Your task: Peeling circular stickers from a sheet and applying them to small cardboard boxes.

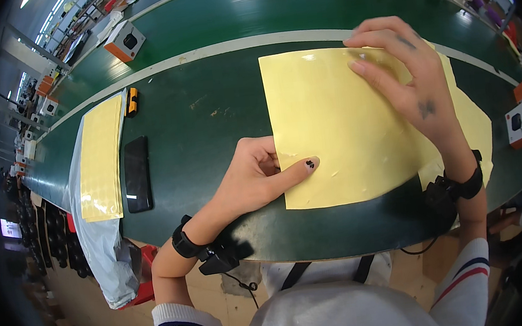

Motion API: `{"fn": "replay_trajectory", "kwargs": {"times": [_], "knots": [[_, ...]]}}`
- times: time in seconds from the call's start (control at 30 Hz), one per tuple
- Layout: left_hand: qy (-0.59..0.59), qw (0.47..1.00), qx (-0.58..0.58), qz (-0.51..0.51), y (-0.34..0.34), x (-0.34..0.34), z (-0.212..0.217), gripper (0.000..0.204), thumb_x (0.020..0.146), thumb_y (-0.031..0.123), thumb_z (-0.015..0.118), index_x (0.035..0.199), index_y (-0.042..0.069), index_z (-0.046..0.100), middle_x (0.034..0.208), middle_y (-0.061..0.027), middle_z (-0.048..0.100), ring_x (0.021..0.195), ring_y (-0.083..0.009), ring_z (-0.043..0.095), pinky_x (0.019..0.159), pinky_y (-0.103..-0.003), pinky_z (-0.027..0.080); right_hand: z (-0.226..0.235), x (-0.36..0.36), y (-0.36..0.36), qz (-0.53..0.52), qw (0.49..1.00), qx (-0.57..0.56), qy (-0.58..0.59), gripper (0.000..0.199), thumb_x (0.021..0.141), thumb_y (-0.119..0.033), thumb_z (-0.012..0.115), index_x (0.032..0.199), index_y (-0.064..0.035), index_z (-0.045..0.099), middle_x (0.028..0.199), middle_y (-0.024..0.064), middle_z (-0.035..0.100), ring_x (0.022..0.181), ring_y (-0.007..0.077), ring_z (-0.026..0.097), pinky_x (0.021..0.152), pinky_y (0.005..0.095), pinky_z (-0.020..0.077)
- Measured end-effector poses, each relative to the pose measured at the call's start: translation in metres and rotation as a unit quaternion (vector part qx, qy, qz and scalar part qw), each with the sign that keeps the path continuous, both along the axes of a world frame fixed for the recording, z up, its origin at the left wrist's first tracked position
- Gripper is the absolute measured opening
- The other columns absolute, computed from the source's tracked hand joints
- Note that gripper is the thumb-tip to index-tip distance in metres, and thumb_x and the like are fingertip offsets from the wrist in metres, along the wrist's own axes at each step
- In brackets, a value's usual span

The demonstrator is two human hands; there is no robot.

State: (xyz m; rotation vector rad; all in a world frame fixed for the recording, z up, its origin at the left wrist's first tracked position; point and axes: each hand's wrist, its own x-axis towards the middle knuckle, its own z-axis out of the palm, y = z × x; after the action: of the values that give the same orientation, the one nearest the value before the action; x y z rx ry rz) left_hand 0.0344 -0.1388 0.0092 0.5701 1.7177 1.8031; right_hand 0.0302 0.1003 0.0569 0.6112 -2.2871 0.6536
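Note:
A large yellow sheet [339, 124] with a glossy surface is held up over the green table [188, 120]. At its lower left edge my left hand [262, 172] grips it, thumb on top and the other fingers behind. My right hand [399, 68] is at its upper right, with the thumb over the face of the sheet and the fingers curled near its top edge. Whether the right fingers pinch the sheet or only rest on it is hard to see. More yellow sheets [471, 124] lie beneath and to the right, partly hidden by my right forearm.
To the left, a stack of yellow sheets [100, 159] rests on a plastic bag [110, 259] hanging over the edge. Beside it lie a black phone [138, 175] and an orange-black cutter [132, 102]. Small boxes [125, 41] stand on the green conveyor [209, 17]; another box [519, 125] is far right.

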Motion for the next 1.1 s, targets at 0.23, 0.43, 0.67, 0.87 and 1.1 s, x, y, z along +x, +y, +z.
{"fn": "replay_trajectory", "kwargs": {"times": [0.23, 0.43, 0.67, 0.87, 1.1], "knots": [[0.148, 0.985, 0.022, 0.083, -0.002, 0.011, -0.013, 0.019, 0.084, 0.005, 0.063, 0.101, -0.002, 0.065, 0.083, -0.0033, 0.068, 0.064, -0.0039, 0.059, 0.052, -0.018, 0.046, -0.006, 0.04, -0.03, 0.103, 0.99, 0.062, -0.068, 0.021, 0.068, -0.003, 0.074, 0.085, -0.009, 0.062, 0.087, 0.0038, 0.062, 0.082, 0.021, 0.062, 0.099, 0.0487, 0.0379], [0.323, 0.941, 0.013, 0.101, 0.003, 0.016, -0.012, 0.02, 0.079, 0.002, 0.064, 0.099, -0.002, 0.065, 0.074, -0.0074, 0.066, 0.055, -0.008, 0.056, 0.047, -0.022, 0.042, -0.007, 0.052, -0.039, 0.107, 0.988, 0.083, -0.077, 0.024, 0.067, -0.003, 0.074, 0.086, -0.0091, 0.06, 0.085, 0.0014, 0.06, 0.076, 0.0194, 0.06, 0.099, 0.0492, 0.0382], [0.417, 0.902, -0.022, 0.111, 0.005, 0.018, -0.012, 0.02, 0.075, 0.0, 0.064, 0.095, -0.001, 0.066, 0.07, -0.0108, 0.063, 0.05, -0.0175, 0.056, 0.046, -0.026, 0.041, -0.006, 0.062, -0.042, 0.089, 0.985, 0.103, -0.109, 0.027, 0.067, -0.001, 0.073, 0.088, -0.0084, 0.058, 0.087, 0.0022, 0.058, 0.078, 0.0199, 0.059, 0.099, 0.0486, 0.0388], [0.404, 0.91, 0.001, 0.093, 0.008, 0.018, -0.018, 0.019, 0.074, 0.0, 0.064, 0.094, -0.001, 0.066, 0.069, -0.0106, 0.062, 0.05, -0.0181, 0.054, 0.045, -0.028, 0.04, -0.01, 0.057, -0.037, 0.106, 0.983, 0.115, -0.093, 0.024, 0.068, 0.002, 0.07, 0.086, -0.0082, 0.058, 0.086, 0.0022, 0.058, 0.077, 0.0207, 0.06, 0.096, 0.0473, 0.044], [0.355, 0.931, -0.012, 0.089, 0.01, 0.022, -0.012, 0.017, 0.076, 0.0, 0.063, 0.093, -0.001, 0.066, 0.069, -0.0102, 0.062, 0.05, -0.0171, 0.055, 0.045, -0.028, 0.04, -0.007, 0.053, -0.032, 0.121, 0.975, 0.032, -0.182, 0.016, 0.071, 0.0, 0.068, 0.083, -0.0064, 0.059, 0.08, 0.0038, 0.061, 0.077, 0.0223, 0.06, 0.092, 0.0409, 0.047]]}}
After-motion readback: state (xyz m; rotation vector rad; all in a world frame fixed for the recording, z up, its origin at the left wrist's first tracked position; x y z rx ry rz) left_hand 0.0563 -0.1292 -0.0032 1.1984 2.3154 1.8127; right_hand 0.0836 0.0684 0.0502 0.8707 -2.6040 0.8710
